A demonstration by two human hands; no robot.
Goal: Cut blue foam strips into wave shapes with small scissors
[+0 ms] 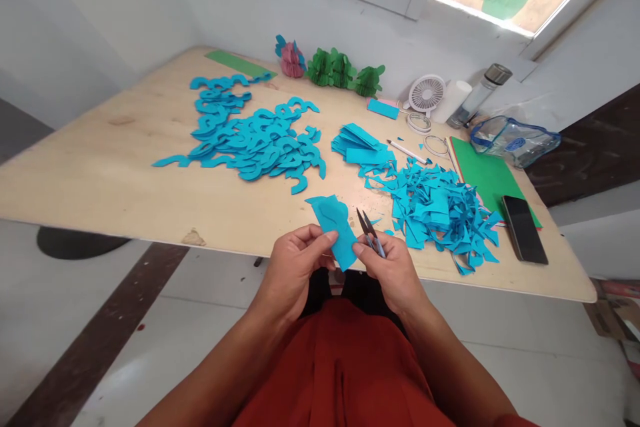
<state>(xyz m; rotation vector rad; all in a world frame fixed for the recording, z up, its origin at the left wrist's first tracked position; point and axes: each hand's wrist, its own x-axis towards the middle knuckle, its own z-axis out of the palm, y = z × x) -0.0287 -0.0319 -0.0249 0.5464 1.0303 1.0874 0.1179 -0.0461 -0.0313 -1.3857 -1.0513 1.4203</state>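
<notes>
A piece of blue paper point(334, 223), partly cut along a curve at its upper right, is held in front of me over the table's front edge. My left hand point(300, 260) pinches its left side between thumb and fingers. My right hand point(387, 263) is closed around small thread snips point(370, 230), blades pointing up and slightly apart, and its thumb touches the paper's right edge. Beyond lies a pile of wavy blue paper cutouts point(265, 137). Right of my hands is a heap of blue paper scraps point(440, 207).
Blue paper rectangles point(360, 141) and a white pen point(407, 151) lie mid-table. Paper ornaments point(333, 68), a small fan point(427, 93), a bottle point(480, 95) and tape rolls point(419, 122) stand along the wall. A phone point(524, 228), green sheets point(487, 173) and a clear pouch point(517, 140) lie right.
</notes>
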